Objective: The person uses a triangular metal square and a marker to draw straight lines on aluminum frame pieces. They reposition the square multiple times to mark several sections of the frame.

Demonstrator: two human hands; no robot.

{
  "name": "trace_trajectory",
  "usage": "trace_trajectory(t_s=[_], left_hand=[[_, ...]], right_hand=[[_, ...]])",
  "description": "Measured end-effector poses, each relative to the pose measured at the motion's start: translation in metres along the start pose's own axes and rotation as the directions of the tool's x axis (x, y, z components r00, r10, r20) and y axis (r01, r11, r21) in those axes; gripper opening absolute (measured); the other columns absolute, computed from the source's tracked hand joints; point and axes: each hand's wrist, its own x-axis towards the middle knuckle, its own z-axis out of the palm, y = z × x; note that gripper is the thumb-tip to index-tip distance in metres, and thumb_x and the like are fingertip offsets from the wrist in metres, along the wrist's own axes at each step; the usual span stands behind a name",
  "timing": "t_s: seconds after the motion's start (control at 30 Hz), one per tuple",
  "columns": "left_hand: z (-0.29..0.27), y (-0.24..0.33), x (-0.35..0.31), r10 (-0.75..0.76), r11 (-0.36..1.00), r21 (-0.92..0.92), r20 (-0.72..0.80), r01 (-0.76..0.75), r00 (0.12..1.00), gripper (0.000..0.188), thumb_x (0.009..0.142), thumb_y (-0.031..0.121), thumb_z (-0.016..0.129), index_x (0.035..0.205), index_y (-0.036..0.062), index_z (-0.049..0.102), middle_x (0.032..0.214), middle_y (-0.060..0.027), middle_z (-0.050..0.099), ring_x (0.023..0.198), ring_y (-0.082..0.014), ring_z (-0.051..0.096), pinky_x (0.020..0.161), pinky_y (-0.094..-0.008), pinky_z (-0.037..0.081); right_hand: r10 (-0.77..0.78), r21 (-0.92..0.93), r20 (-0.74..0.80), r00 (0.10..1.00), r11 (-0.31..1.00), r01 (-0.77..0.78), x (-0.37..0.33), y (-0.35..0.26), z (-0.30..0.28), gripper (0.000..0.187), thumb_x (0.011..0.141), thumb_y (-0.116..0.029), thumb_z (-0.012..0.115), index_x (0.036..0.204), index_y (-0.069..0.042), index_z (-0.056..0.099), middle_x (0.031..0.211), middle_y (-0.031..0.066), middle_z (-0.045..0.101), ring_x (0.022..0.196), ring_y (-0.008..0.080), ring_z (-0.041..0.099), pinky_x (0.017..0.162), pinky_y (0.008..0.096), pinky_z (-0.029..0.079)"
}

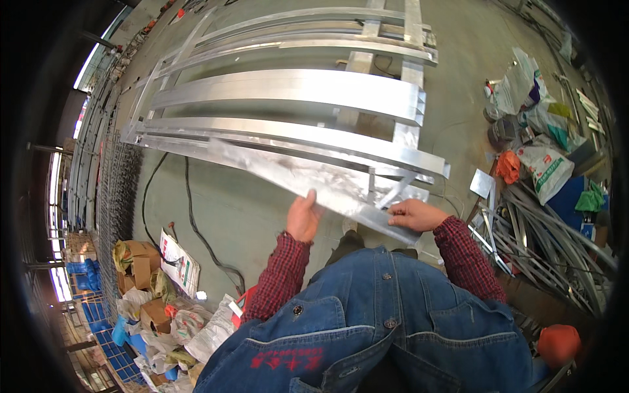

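Note:
A long flat strip of shiny sheet metal [288, 171] slants from the upper left toward me. My left hand [304, 217] grips its near edge from below, thumb on top. At the strip's near end, my right hand [415, 215] is closed on the edge. The strip lies against a stack of long metal channels and beams [301, 92] resting on supports above the concrete floor. My red checked sleeves and blue denim jacket fill the lower middle.
Black cables [196, 229] trail over the floor at left. Cardboard boxes and crumpled bags [157, 301] pile up at lower left. Sacks, a bucket and bent metal strips [544, 216] crowd the right. An orange object [558, 343] sits at lower right.

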Motion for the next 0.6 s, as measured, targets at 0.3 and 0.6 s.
trace_trajectory(t_s=[0.3, 0.6], left_hand=[[-0.111, -0.031, 0.073, -0.215, 0.96, -0.191, -0.024, 0.206, 0.976, 0.021, 0.117, 0.028, 0.072, 0.127, 0.0118, 0.064, 0.122, -0.0029, 0.066, 0.112, -0.0216, 0.064, 0.105, -0.0479, 0.054], [-0.136, 0.004, 0.097, -0.232, 0.961, -0.181, -0.112, 0.209, 0.966, 0.024, 0.117, 0.032, 0.072, 0.134, 0.0147, 0.067, 0.12, 0.0015, 0.07, 0.112, -0.0155, 0.065, 0.099, -0.0379, 0.057]], right_hand=[[0.241, -0.112, -0.283, 0.928, 0.953, -0.281, 0.082, 0.028, 0.056, 0.043, 0.102, -0.047, 0.082, 0.112, -0.005, 0.085, 0.098, 0.0185, 0.083, 0.091, 0.0358, 0.079, 0.084, 0.0468, 0.06], [0.717, 0.162, -0.6, 0.355, 0.543, -0.824, 0.102, 0.068, 0.055, 0.08, 0.093, -0.073, 0.078, 0.117, 0.003, 0.083, 0.121, 0.0313, 0.081, 0.118, 0.0484, 0.078, 0.103, 0.0572, 0.061]])
